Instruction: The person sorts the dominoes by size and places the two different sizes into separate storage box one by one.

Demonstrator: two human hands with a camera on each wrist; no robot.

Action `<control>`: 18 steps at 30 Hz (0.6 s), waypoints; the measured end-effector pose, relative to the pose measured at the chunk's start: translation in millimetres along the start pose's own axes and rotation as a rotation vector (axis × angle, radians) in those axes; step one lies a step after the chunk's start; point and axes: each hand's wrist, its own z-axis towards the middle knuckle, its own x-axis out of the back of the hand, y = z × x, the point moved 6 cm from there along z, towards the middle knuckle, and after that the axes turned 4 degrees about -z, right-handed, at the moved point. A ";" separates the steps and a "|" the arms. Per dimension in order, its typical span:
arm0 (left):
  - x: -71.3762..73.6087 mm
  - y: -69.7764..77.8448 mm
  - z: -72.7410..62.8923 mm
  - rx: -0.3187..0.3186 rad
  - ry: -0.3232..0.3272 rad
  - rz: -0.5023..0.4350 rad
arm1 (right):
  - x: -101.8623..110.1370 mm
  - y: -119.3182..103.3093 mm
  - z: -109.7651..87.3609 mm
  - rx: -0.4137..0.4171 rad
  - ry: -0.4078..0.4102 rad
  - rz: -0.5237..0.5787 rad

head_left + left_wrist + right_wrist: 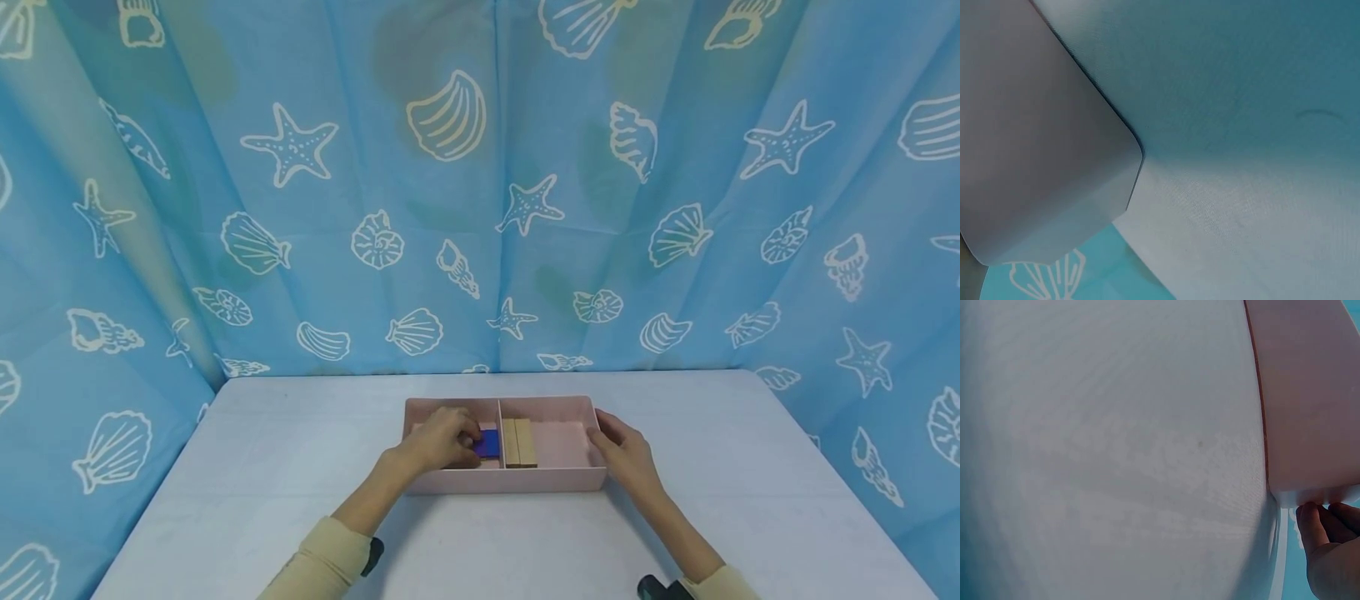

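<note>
A pink box (517, 481) with one divider lies lengthwise on the table. My left hand (438, 437) reaches into its left compartment, thumb and fingers curled at the left end of a flat blue block (487, 443). That block lies beside the divider, partly hidden by the fingers. My right hand (630, 454) grips the box's right end wall, with the thumb over the rim. In the right wrist view, the fingertips of the right hand (1332, 550) touch the outside of the box (1310, 400). The left wrist view shows the box's outer wall (1047, 131), but no left hand.
Two light wooden blocks (519, 442) lie side by side in the right compartment, against the divider. A white cloth covers the table (300, 442). Behind and at both sides hangs a blue curtain (465, 208) with shell and starfish drawings.
</note>
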 end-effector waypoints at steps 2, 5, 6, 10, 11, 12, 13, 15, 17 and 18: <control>-0.5 -1.1 0.8 0.006 -0.007 -0.009 | 0.0 0.0 0.2 -0.005 -0.002 -0.002; -0.8 -2.5 1.6 0.003 -0.009 -0.010 | 0.0 0.1 0.2 -0.006 -0.001 0.000; -0.7 -2.6 1.5 0.000 -0.008 -0.009 | -0.1 0.3 0.4 -0.004 -0.001 0.000; 0.4 -1.6 1.1 -0.011 0.007 -0.006 | -0.3 0.5 0.5 0.005 -0.001 0.003; 0.6 -1.3 0.8 -0.010 0.008 -0.007 | -0.4 0.7 0.3 0.004 -0.001 0.003; 0.7 -1.0 0.7 -0.011 0.010 -0.013 | -0.5 1.0 0.1 0.002 -0.004 0.005; 1.1 -0.6 0.7 -0.013 0.012 -0.015 | -0.5 1.0 -0.2 0.000 -0.006 0.007; 1.6 0.3 0.3 -0.018 0.014 -0.017 | -0.5 1.3 -0.6 -0.008 -0.009 0.010; 2.2 1.4 -0.2 -0.024 0.016 -0.019 | -0.6 1.3 -1.3 -0.014 -0.014 0.013; 2.5 1.8 -0.5 -0.025 0.016 -0.016 | -0.7 1.3 -1.5 -0.016 -0.015 0.015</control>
